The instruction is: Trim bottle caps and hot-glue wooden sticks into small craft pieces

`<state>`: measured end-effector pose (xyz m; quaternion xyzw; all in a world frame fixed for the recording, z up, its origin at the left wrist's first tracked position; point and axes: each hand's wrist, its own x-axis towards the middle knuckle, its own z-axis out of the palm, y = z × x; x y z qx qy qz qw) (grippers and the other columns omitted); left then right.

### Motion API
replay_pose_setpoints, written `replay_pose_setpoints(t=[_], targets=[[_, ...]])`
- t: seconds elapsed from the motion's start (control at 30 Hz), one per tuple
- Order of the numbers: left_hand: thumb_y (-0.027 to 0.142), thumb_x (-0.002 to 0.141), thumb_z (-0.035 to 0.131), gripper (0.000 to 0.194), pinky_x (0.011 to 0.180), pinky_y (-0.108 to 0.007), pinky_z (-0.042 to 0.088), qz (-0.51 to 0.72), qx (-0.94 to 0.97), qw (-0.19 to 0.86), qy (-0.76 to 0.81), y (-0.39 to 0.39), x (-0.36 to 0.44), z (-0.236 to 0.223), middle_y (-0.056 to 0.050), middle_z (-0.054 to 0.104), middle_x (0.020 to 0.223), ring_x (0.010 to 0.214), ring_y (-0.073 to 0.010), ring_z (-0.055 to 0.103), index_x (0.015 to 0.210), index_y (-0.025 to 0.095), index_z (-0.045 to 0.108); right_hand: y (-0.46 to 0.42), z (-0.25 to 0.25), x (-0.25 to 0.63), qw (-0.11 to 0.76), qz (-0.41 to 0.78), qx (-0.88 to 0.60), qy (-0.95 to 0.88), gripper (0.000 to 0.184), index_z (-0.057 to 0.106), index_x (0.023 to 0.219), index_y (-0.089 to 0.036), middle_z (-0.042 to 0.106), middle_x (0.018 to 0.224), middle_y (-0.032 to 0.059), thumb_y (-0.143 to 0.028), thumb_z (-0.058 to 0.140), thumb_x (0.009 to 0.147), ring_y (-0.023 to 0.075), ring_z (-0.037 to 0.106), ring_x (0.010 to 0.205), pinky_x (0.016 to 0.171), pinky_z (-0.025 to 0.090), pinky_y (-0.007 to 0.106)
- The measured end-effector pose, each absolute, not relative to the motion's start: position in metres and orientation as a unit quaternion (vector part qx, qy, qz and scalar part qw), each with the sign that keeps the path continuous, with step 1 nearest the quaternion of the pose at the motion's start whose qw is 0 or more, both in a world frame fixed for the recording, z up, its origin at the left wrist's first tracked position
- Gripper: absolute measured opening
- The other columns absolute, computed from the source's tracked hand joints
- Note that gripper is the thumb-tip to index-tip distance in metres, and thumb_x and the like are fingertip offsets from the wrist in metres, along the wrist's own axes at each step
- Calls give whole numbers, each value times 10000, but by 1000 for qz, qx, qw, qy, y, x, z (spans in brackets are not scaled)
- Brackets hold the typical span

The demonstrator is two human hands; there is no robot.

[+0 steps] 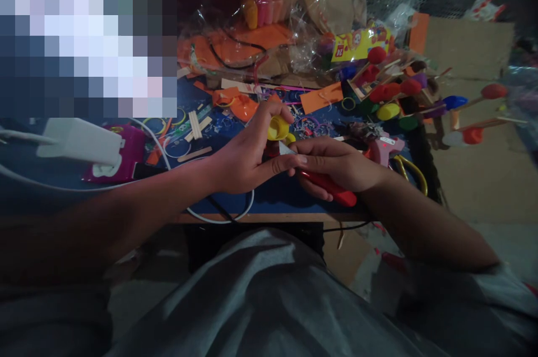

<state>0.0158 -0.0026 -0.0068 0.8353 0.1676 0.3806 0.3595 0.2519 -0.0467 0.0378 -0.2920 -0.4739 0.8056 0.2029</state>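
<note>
My left hand (254,155) curls around a small hollow yellow piece (277,128), round at its open end; I cannot make out its exact kind. The left thumb reaches across to the fingertips of my right hand (336,163). In the right hand lies a red-handled cutter (325,186), its handle sticking out below the palm. A pale pointed tip (286,148), which looks like its blade, shows between the two hands, close under the yellow piece. The fingers hide part of both things.
Wooden sticks (195,126), orange scraps (321,97) and shreds litter the blue tabletop (277,205). A pink glue gun (386,147) lies to the right, near sticks with coloured ends (409,87). A white plug (84,147) sits in a magenta socket box (130,147) on the left; cables trail around.
</note>
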Motion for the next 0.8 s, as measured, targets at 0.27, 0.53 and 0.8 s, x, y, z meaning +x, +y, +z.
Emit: replay_pose_setpoints(t=[0.27, 0.53, 0.8], targets=[[566, 1050, 716, 581, 986, -448, 655, 376, 871, 277, 152, 1, 13, -5, -138, 624, 1319, 1120, -266, 708, 1449, 255, 432, -46, 36, 251, 198, 809, -276, -481, 387, 638, 995, -165, 622, 530, -55, -532, 721, 1084, 87, 503, 362, 378, 397, 168], [653, 1040, 701, 675, 870, -369, 626, 390, 866, 275, 146, 2, 12, -6, -129, 613, 1284, 991, -214, 651, 1496, 256, 400, -47, 36, 248, 238, 777, -288, -506, 386, 633, 993, -162, 613, 559, -58, -525, 726, 1089, 80, 530, 409, 405, 433, 165], [678, 1018, 729, 692, 881, -337, 619, 408, 849, 303, 145, 3, 13, -10, -109, 613, 1302, 1008, -188, 657, 1477, 263, 418, -49, 40, 245, 263, 764, -279, -519, 365, 639, 982, -144, 606, 566, -68, -478, 717, 1107, 65, 518, 403, 424, 450, 168]])
